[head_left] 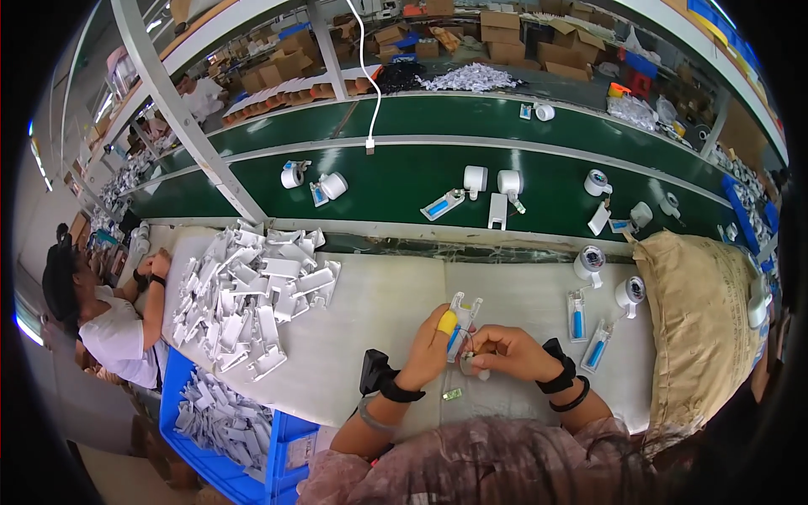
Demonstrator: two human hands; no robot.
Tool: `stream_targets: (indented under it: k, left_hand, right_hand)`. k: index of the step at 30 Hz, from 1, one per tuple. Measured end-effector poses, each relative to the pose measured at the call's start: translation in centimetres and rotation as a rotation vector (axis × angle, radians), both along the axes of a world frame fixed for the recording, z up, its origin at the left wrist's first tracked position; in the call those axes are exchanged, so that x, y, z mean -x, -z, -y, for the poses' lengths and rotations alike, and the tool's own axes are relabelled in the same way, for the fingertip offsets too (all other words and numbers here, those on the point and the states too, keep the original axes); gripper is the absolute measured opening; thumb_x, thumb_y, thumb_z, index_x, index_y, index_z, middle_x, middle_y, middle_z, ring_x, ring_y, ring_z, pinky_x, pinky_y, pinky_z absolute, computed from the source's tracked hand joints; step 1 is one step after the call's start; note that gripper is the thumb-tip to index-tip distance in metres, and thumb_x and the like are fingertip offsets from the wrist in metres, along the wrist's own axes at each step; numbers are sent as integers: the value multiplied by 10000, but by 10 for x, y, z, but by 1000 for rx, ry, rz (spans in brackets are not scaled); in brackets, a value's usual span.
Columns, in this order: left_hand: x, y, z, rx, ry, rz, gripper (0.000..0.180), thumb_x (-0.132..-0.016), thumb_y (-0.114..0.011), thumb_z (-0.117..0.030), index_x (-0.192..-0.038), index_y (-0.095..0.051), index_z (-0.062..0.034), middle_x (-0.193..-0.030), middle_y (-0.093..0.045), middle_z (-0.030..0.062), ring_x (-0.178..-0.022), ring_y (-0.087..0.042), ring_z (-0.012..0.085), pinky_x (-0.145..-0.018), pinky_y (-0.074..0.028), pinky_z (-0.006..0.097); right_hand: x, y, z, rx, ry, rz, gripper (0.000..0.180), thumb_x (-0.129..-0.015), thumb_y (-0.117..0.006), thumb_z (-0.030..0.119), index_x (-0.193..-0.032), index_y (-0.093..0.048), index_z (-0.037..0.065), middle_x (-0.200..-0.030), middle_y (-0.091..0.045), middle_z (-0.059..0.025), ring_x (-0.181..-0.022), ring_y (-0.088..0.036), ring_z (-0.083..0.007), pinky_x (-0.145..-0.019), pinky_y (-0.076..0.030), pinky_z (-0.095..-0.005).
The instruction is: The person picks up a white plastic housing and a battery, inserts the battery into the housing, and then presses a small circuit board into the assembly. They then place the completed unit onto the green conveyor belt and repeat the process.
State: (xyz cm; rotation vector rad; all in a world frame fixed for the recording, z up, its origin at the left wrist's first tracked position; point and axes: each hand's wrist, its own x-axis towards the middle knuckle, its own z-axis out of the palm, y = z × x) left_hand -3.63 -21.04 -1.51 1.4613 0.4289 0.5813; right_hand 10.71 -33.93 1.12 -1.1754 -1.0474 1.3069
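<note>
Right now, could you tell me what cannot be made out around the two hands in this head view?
- Small round part at the right hand: mostly hidden by its fingers.
- White plastic piece in the left hand: its lower end is covered by both hands.
- Tiny green item on the white pad: too small to identify.
- Blue crate: partly hidden under the pad's edge.

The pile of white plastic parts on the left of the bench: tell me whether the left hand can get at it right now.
Probably not at once: the left hand is holding a white part together with the right hand. The bench between it and the pile looks open.
</note>
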Motion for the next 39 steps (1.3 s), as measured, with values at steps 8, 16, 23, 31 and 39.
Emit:
stream_targets:
  k: [8,16,23,31,39]
  left_hand:
    - [16,-5,1,149,122,15,282,-1006,-342,-176,-1167,-489,2,-728,-552,38,-583,-504,101,-524,-419,240]
    - [10,1,5,272,110,-76,193,-976,-408,-129,-1119,-497,-33,-891,-553,38,-616,-509,79,-533,-472,237]
    - [7,2,7,394,159,12,222,-957,-401,-87,-1149,-471,0,-902,-571,56,-641,-545,100,-538,-500,263]
    - [9,10,11,315,133,107,329,-935,-422,-48,-1260,-453,-8,-935,-575,58,-658,-542,112,-557,-476,261]
    - [13,5,13,194,207,38,384,-910,-459,-33,-1293,-449,-9,-967,-543,26,-729,-518,79,-591,-469,233]
  right_hand:
    - [9,-6,-3,-458,344,1407,215,-765,-665,38,-965,-588,50,-807,-550,-103,-761,-537,-312,-705,-434,-408]
    - [2,1,-7,-484,426,1391,136,-790,-668,18,-907,-601,35,-804,-584,-88,-709,-569,-292,-670,-449,-379]
    - [5,16,0,-353,545,967,173,-788,-690,-22,-939,-616,16,-803,-605,-110,-749,-612,-264,-595,-485,-313]
    - [5,17,-5,-526,471,999,196,-761,-715,-19,-938,-646,28,-896,-654,-115,-899,-624,-339,-831,-502,-430]
    - [4,18,-2,-628,507,1053,229,-715,-750,-18,-913,-657,51,-900,-612,-94,-903,-608,-332,-789,-505,-408]
